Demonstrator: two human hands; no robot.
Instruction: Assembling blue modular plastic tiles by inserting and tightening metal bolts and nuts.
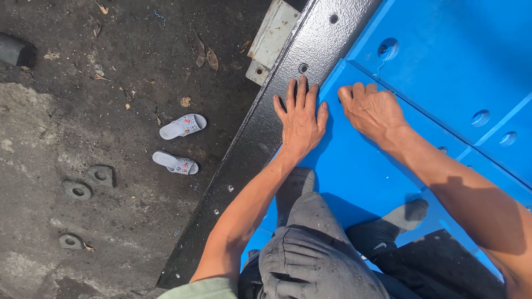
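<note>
A blue panel (354, 166) with a smooth painted face lay across the right half of the scene, edged on its left by a black textured steel beam (260, 138) that ran diagonally from near left to far right. The left hand (300, 119) was laid flat across the seam, fingers spread, palm on the blue and fingertips reaching onto the black beam just near a bolt hole (303, 68); nothing was gripped. The right hand (372, 109) was pressed on the blue panel just beside it, to the right, fingers curled under at the knuckles; whether anything was held beneath them could not be told. Round recessed holes (388, 48) were seen in the farther blue panels. Grey trousers (316, 249) and dark socks (388, 227) were seen near. On the dirty ground at left a pair of pale sandals (182, 126) was set, with metal anchor plates (77, 190) nearer left.
</note>
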